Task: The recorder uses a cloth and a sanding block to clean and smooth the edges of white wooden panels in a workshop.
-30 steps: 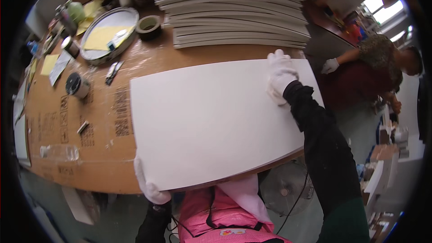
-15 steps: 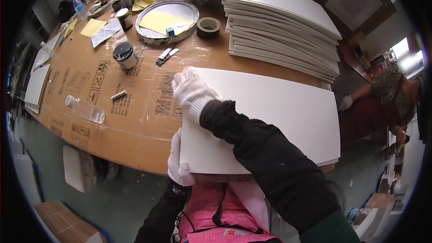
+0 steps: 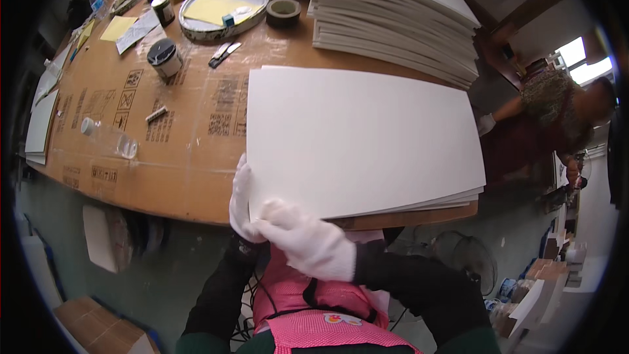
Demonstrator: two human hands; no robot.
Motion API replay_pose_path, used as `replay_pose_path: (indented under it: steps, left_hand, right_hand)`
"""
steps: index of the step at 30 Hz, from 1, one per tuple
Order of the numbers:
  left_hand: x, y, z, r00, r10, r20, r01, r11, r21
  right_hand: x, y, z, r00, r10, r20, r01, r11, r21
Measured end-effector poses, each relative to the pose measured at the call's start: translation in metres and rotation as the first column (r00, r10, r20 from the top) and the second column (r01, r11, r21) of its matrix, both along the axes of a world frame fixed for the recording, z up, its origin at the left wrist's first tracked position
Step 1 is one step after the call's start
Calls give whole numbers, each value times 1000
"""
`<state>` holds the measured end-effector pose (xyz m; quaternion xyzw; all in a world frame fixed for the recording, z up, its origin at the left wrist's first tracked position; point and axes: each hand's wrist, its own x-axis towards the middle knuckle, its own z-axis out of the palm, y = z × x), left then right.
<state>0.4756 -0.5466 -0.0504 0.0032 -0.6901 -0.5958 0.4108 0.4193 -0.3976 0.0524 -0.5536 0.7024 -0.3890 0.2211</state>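
Head view: white board (image 3: 367,141) flat at centre-right, on table (image 3: 190,187). Left hand (image 3: 240,200), lower centre-left, half-curled along the board's left edge; grip impossible to judge. Right hand (image 3: 316,244), lower centre, fingers curled near the board's lower-left corner; hold on anything, impossible to tell. White stack (image 3: 393,23), upper right.

Gloved fingers (image 3: 274,212) at white board (image 3: 367,137), stacked panels (image 3: 393,29) beyond

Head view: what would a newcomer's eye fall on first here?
Likely the large white panel on the brown table, with the gloved left hand at its left edge and the gloved right hand at its near left corner. The tall stack of panels beyond it and the bright pink apron at the bottom catch the eye next.
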Motion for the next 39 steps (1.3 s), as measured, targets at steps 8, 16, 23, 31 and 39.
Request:
replay_pose_path:
  steps: [8,16,23,31,39]
  left_hand:
    - [-6,0,-20,993,5,122,-24,987,157]
    - [-2,0,-44,995,-98,15,87,935,343]
    - [-12,10,-13,893,-281,-352,445,671,593]
    - [8,-9,-17,971,-8,238,-1,999,39]
    - [-3,2,-15,977,-33,209,12,995,104]
  right_hand:
    - [-114,132,27,346,-869,355,814,466,347]
    - [-43,-6,-11,709,-345,-615,477,877,58]
    - [10,-64,-22,940,-315,-130,273,925,-266]
    - [-78,121,-4,503,-653,-566,790,614,-5]
    - [-169,379,-18,-48,-764,-644,978,-168,126]
